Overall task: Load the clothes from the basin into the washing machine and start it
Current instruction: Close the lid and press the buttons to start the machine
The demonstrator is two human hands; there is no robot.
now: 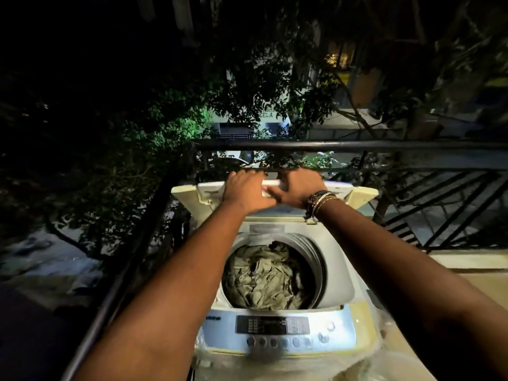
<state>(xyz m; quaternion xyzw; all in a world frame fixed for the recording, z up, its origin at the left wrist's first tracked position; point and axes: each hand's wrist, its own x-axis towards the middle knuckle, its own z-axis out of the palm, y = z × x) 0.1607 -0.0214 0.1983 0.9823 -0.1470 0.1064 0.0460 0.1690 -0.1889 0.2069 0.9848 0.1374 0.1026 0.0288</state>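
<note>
Setting: dark balcony, black railing (330, 145) and tree foliage (154, 127) behind the washing machine (341, 273).
Clothes (264, 279): olive heap inside the drum.
Lid (357, 195): raised, folded.
Left hand (244, 188): fingers curled over the lid's top edge.
Right hand (298, 187): fingers likewise gripping it; bracelets (320, 200) at the wrist.
Control panel (275, 329): nearest, unobstructed.

- On the pale wall of the building (270, 116) beyond the railing, behind the leaves, dark capital letters stand in two rows; the lower row reads "EELA", its start hidden by foliage; the upper row shows only "SH" or the like, the rest covered
- On the washing machine's control panel (275, 325), left of the dark display, a small blue brand word is printed; it is too blurred to read
- The dark display itself carries rows of small white lettering; none of it can be made out
</note>
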